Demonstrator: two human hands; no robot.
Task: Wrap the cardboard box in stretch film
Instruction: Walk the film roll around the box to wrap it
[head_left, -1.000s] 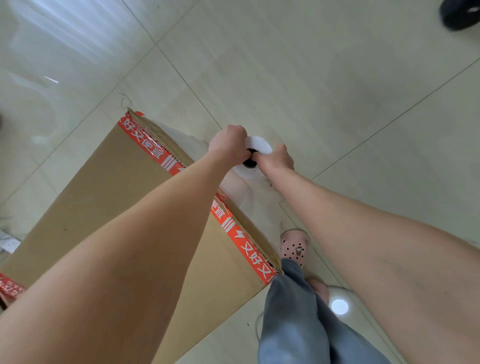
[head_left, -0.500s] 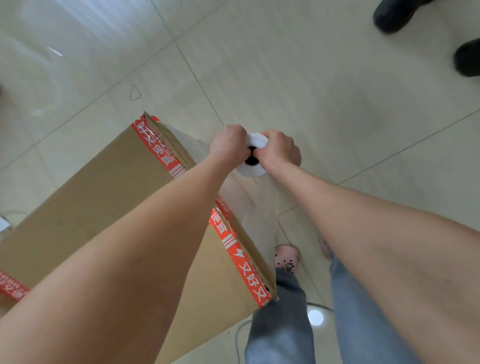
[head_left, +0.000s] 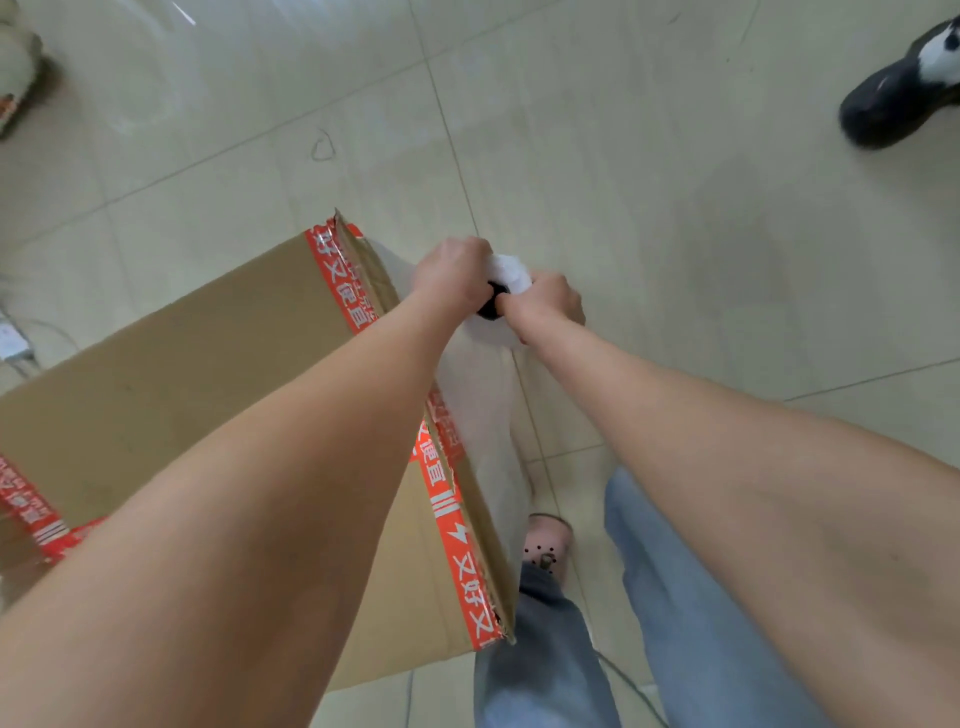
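Box (head_left: 197, 374) brown, red-taped edges, cloudy film (head_left: 488, 415) over side.

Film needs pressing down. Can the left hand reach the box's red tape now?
Likely yes: the left hand sits just beside the red tape, nothing between, but it grips the film roll.

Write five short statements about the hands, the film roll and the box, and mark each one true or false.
1. The left hand and right hand both grip the stretch film roll. True.
2. The cardboard box is edged with blue tape. False: the tape is red with white print.
3. Film runs from the roll along the box's side. True.
4. The right hand rests flat on the box's top. False: it grips the roll, off the box's edge.
5. A black shoe stands on the tiled floor. True.
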